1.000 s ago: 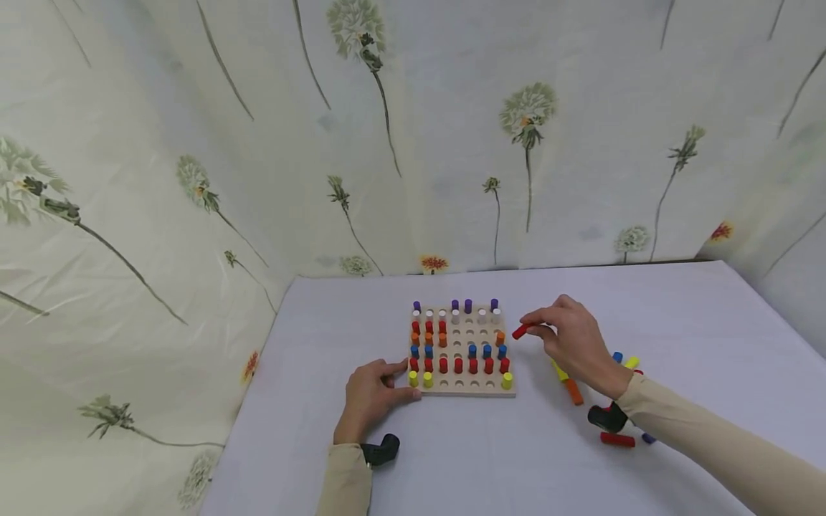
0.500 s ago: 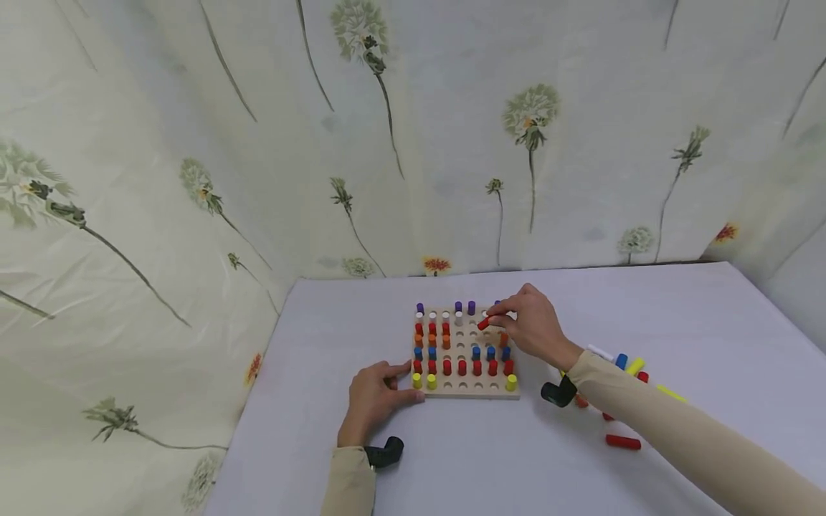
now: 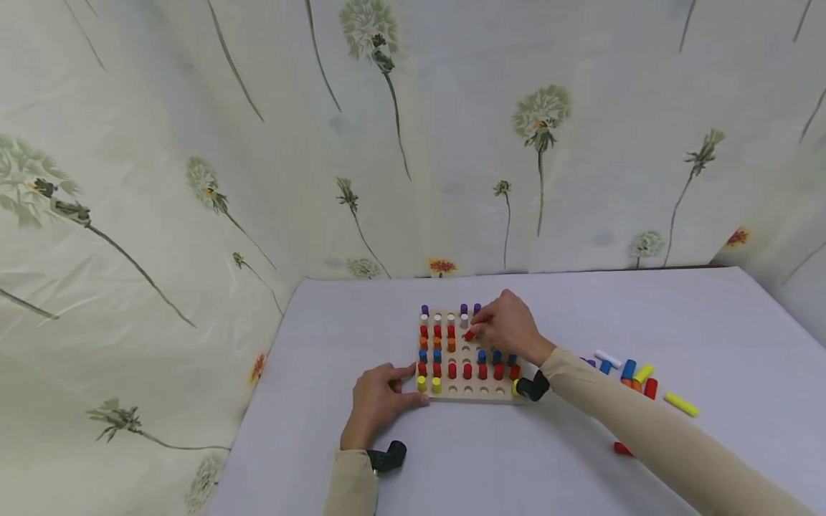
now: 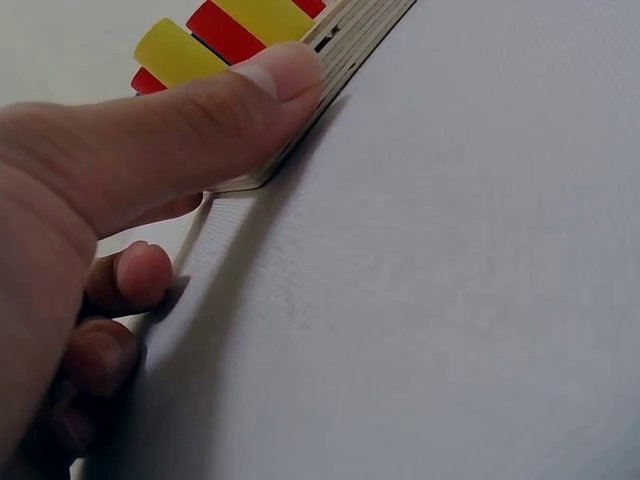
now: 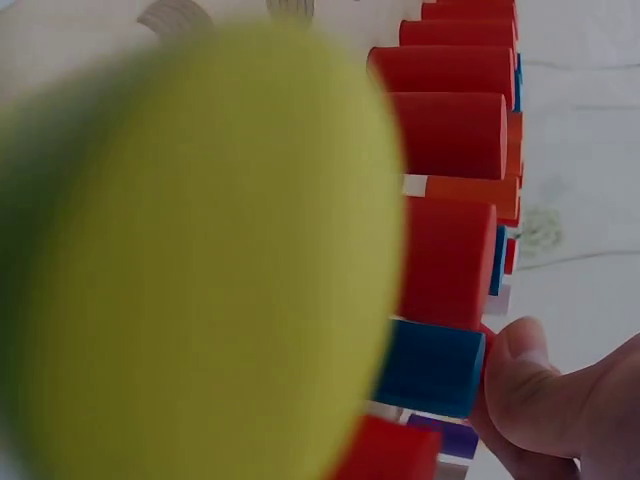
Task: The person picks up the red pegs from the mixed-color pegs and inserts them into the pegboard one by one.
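A wooden pegboard (image 3: 474, 400) with rows of purple, white, red, orange, blue and yellow pegs lies on the table. My left hand (image 3: 377, 398) grips its near left corner. In the left wrist view, the thumb (image 4: 290, 72) presses the board's layered edge (image 4: 355, 50) beside yellow and red pegs. Over the board's upper middle, my right hand (image 3: 510, 326) pinches a tilted red peg (image 3: 470, 335) between thumb and forefinger, covering the pegs behind it. In the right wrist view, a blurred yellow peg (image 5: 220, 250) fills much of the frame; the right thumb (image 5: 530, 390) shows beyond a blue peg (image 5: 432, 368).
Loose pegs lie right of the board, among them a white peg (image 3: 607, 359), a blue peg (image 3: 629, 370) and a yellow peg (image 3: 681, 404). One red peg (image 3: 622, 449) is partly hidden by the right sleeve (image 3: 652, 423). A flowered curtain (image 3: 464, 143) hangs behind the table.
My right hand has carried the red peg leftward from beside the board to over its upper middle. The left hand keeps its grip on the corner. The view has shifted slightly.
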Available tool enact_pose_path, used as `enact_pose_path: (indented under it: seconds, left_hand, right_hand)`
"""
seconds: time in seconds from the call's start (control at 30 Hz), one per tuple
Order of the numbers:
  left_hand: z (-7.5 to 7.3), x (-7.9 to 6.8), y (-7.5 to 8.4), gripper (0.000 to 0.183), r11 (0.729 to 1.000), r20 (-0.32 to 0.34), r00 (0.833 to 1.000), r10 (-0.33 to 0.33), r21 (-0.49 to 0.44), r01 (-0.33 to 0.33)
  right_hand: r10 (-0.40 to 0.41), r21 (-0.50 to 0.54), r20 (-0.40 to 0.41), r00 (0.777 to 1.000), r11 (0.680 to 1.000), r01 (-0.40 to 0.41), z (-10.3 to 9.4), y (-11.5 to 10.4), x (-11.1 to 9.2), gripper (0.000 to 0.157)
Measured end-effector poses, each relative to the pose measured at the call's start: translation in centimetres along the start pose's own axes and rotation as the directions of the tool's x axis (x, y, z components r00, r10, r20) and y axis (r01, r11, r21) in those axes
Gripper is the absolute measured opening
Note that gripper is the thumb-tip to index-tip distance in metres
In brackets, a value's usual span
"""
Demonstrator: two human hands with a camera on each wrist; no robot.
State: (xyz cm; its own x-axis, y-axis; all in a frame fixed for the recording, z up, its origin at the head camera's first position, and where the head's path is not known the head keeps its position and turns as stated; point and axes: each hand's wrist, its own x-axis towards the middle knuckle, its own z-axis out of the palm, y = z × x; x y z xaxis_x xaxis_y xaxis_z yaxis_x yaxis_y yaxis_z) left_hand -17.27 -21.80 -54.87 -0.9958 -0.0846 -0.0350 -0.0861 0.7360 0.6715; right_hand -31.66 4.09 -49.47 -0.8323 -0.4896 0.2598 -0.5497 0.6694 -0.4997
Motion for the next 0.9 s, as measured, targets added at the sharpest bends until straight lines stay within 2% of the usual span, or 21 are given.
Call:
enact_pose_path:
  seconds: [0.17,0.53,0.73,0.9]
  left_hand:
    - [-0.1,-0.1,0.0,0.064,1.000,-0.018,1.000,0.023,0.010,-0.023]
    - [-0.2,-0.1,-0.1,0.064,1.000,-0.030,0.999,0.027,0.016,-0.027]
    - [-0.4,0.1,0.0,0.064,1.000,-0.025,0.999,0.020,0.010,-0.020]
    - [-0.1,0.1,-0.1,0.064,1.000,-0.015,1.000,0.012,0.013,-0.011]
  right_hand:
    - [-0.018,-0.019,0.005,1.000,1.000,0.018,0.3,-0.1,0.4,0.007]
    - [-0.046,-0.083,0.074,0.996,0.995,0.052,-0.1,-1.1,1.2,0.006]
    - [-0.019,-0.114,0.113,0.993,0.993,0.032,-0.5,-1.6,2.2,0.008]
    - [0.011,-0.128,0.152,0.988,0.992,0.009,0.0,-2.3,2.2,0.011]
